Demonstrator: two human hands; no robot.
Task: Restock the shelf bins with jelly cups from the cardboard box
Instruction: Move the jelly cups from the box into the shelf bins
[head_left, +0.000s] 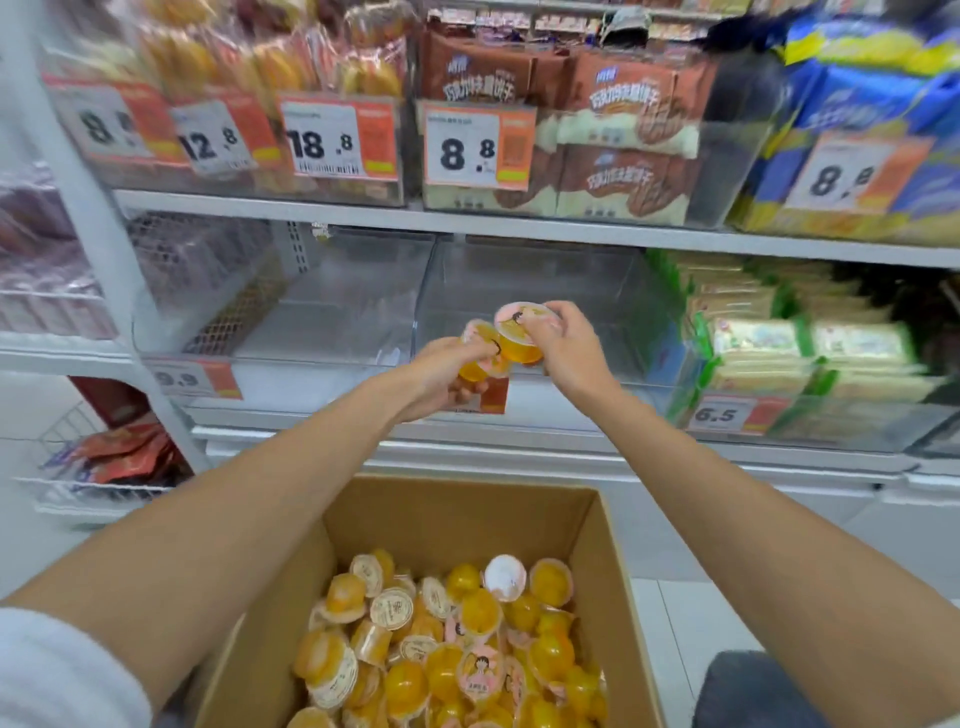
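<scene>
Head view of a white store shelf (322, 210): left hand (436, 376) and right hand (569, 348) each clasp orange jelly cups (519, 327), a clear bin (571, 280) just beyond the fingers (556, 317), the cardboard box (441, 514) below them, its near side cut off; upper packets (623, 104) blur.

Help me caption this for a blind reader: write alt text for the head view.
The left hand and right hand hold orange jelly cups before a clear shelf bin. Below sits a cardboard box piled with more cups; priced snack packs fill the shelf above.
</scene>
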